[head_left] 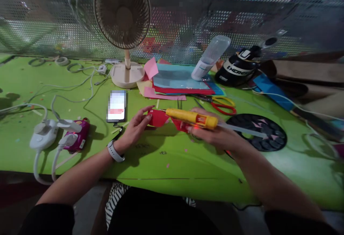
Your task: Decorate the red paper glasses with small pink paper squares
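Observation:
My left hand [139, 124] pinches the left edge of a red paper piece [159, 118] just above the green tabletop. A yellow hot glue gun [185, 115] lies in the grip of my right hand [209, 131], its nozzle pointing left at the top edge of the paper. A clear glue stick [242, 129] juts out of the gun's back end, and a small red light glows on its side. Part of the red paper continues beneath the gun, near the fingers of my right hand. A white band circles my left wrist.
A phone [116, 108] lies left of centre, by a fan [127, 73]. Plugs and cables surround a purple power adapter [77, 136]. Behind are stacked coloured sheets [174, 75], a tilted clear bottle [211, 57], scissors [223, 106] and a black jug [238, 66]. A black round tray [276, 134] sits right.

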Demonstrator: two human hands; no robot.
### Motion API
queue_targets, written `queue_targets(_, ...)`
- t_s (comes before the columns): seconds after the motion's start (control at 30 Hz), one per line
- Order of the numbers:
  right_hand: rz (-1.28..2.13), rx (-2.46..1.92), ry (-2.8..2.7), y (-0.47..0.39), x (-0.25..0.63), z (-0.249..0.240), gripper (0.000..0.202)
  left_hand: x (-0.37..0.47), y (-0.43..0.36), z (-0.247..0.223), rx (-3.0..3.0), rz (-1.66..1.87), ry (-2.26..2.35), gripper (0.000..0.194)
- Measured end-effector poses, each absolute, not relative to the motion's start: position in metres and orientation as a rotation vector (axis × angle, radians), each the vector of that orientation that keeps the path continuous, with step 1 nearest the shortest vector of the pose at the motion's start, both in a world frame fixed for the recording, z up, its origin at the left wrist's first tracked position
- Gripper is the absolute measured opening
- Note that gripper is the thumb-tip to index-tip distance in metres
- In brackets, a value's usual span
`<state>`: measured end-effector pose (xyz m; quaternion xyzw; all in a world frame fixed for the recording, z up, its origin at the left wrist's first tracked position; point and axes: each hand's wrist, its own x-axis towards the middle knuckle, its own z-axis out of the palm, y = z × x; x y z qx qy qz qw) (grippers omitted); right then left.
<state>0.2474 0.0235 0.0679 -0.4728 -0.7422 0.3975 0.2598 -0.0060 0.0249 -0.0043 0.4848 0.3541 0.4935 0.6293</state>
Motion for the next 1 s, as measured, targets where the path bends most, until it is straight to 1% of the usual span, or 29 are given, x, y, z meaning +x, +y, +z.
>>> queue_targets(0.1, 1.125, -1.225, -2.056, 0.03, 0.24, 0.065, 0.011, -0.007, 0.026, -0.005, 1.138, 1.157, 0.82, 0.043)
queue_targets(0.33, 1.061, -1.21, -2.13, 0.04, 0.237, 0.053, 0.019, -0.008, 0.03, -0.011, 1.214, 1.159, 0.826, 0.044)
queue_targets(0.53, 0.986, -1.177, -2.207, 0.041, 0.237, 0.046, 0.01, -0.008, 0.026, -0.006, 1.208, 1.122, 0.896, 0.047)
queue_targets(0.67, 0.91, -1.141, -2.248, 0.04, 0.239, 0.042, 0.009, -0.009, 0.024, -0.003, 1.179, 1.123, 0.874, 0.055)
queue_targets(0.83, 0.836, -1.105, -2.295, 0.039, 0.238, 0.04, 0.011, -0.009, 0.024, -0.003, 1.261, 1.123, 0.929, 0.045)
queue_targets(1.0, 0.756, -1.034, -2.358, 0.038, 0.236, 0.044, 0.013, -0.009, 0.024, -0.004, 1.319, 1.117, 0.977, 0.043)
